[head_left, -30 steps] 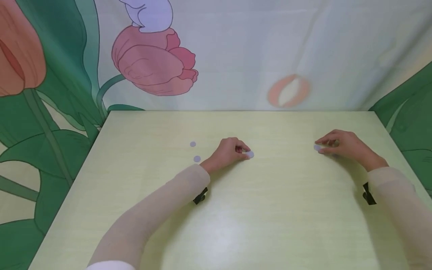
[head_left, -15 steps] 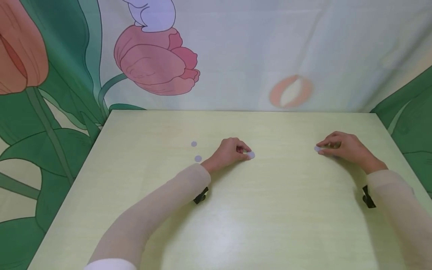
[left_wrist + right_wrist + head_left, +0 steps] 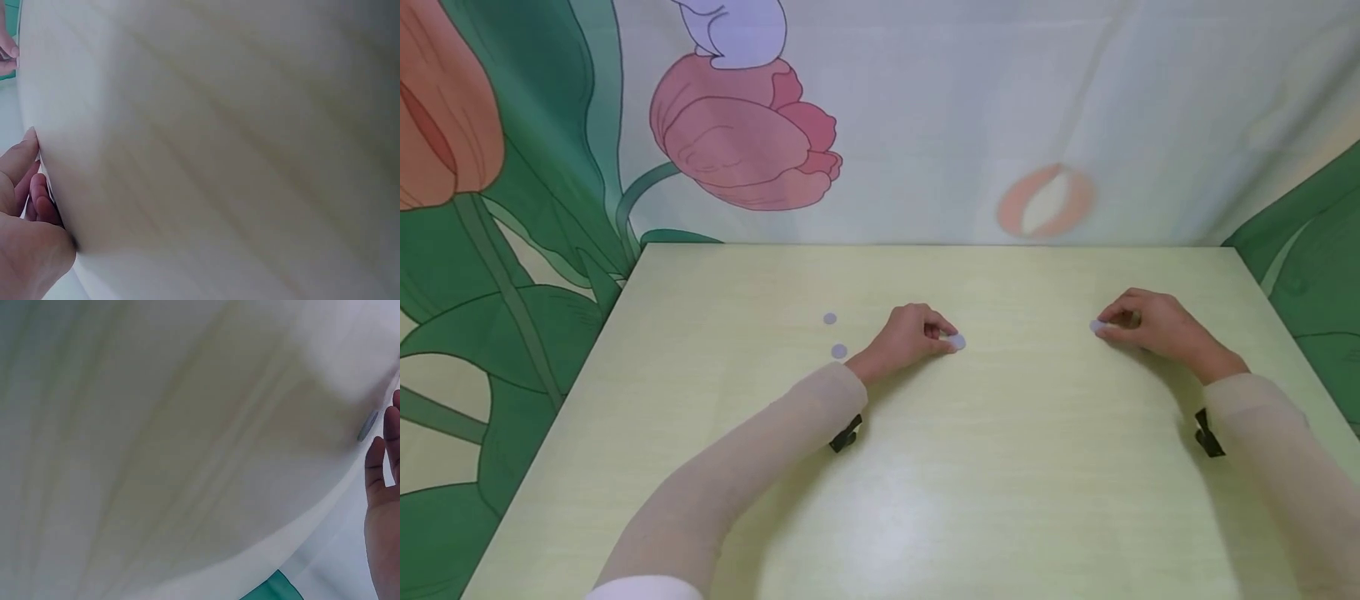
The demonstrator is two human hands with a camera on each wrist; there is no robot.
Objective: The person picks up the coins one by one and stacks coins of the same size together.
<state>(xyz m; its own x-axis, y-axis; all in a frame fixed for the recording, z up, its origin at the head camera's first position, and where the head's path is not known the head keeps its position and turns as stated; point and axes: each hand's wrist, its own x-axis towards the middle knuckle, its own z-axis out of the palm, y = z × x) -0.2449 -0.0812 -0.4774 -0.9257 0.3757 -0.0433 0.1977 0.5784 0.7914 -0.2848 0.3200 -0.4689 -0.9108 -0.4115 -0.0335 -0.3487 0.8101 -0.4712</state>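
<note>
Four-fingered reach aside, my left hand (image 3: 912,337) pinches the edge of a small pale lilac disc (image 3: 957,342) between thumb and finger, near the table's middle. My right hand (image 3: 1157,325) holds a similar disc (image 3: 1097,326) at its fingertips, farther right on the table. In the right wrist view, that disc (image 3: 367,426) shows beside the thumb tip, close to the tabletop. Only part of the left hand (image 3: 31,231) is seen in the left wrist view, and its disc is hidden there.
Two more lilac discs, one farther back (image 3: 830,318) and one nearer (image 3: 839,351), lie left of the left hand on the pale wooden table (image 3: 1000,467). A cloth backdrop (image 3: 940,125) with printed flowers hangs behind the table's far edge.
The right hand has shifted slightly left, and its disc has moved with it. The left hand and the two loose discs stay in place.
</note>
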